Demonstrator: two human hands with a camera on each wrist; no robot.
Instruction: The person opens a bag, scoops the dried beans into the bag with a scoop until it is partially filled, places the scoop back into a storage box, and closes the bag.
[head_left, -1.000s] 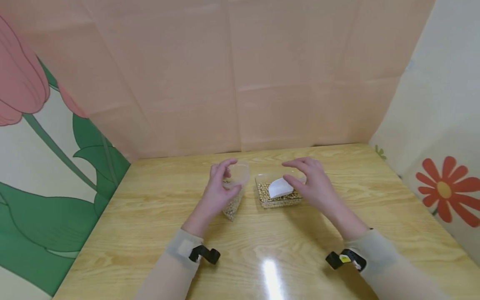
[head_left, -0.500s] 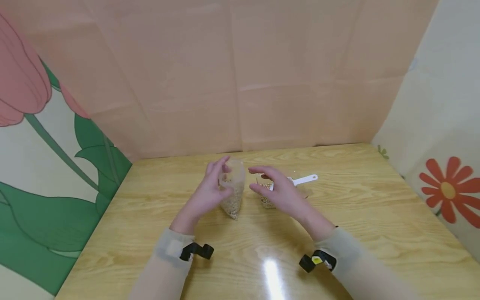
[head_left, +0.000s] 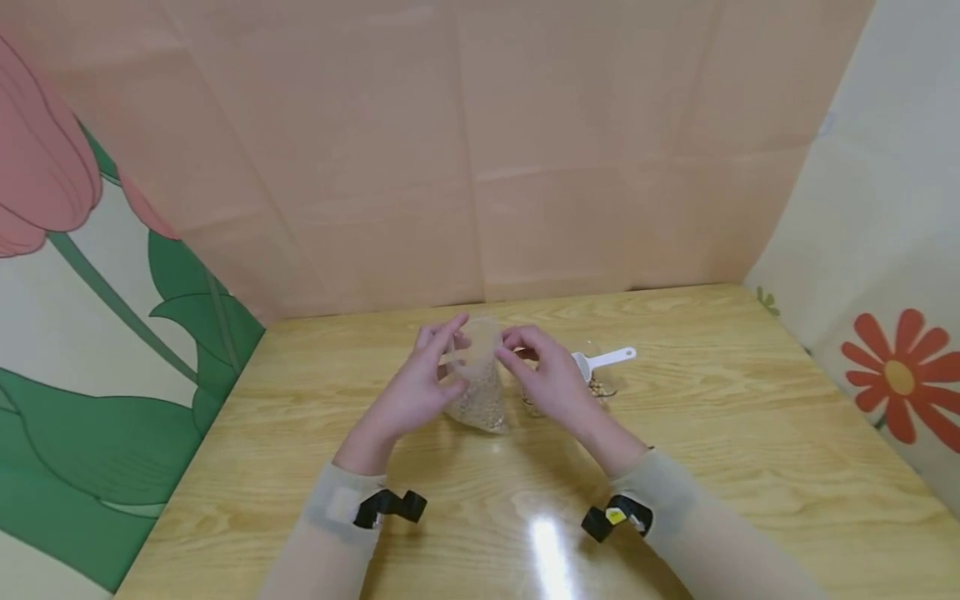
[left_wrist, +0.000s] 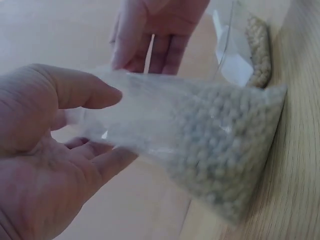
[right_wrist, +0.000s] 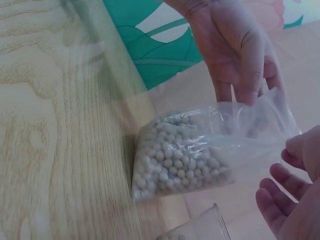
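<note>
A clear plastic bag [head_left: 483, 400] filled with pale, round, bean-like grains stands on the table, its lower corner touching the wood. My left hand [head_left: 412, 383] holds the bag's upper part on the left, thumb on one side and fingers on the other, as the left wrist view shows. At the right edge of the mouth, my right hand [right_wrist: 295, 195] pinches the film between thumb and forefinger, with the other fingers loose. Above the grains [right_wrist: 180, 160] the film [left_wrist: 135, 110] is slack. Behind my right hand, a clear container [left_wrist: 267, 60] of similar beans is partly hidden.
A white scoop [head_left: 611, 358] lies in the container, its handle pointing right. The wooden table [head_left: 720, 433] ends at a pink backdrop [head_left: 600, 208]. Painted walls with a tulip [head_left: 45, 142] and a red flower [head_left: 888, 379] flank it.
My right hand has moved left from above the container to the bag and now pinches its edge. The bag's base has swung right and looks wider. My left hand has shifted slightly left.
</note>
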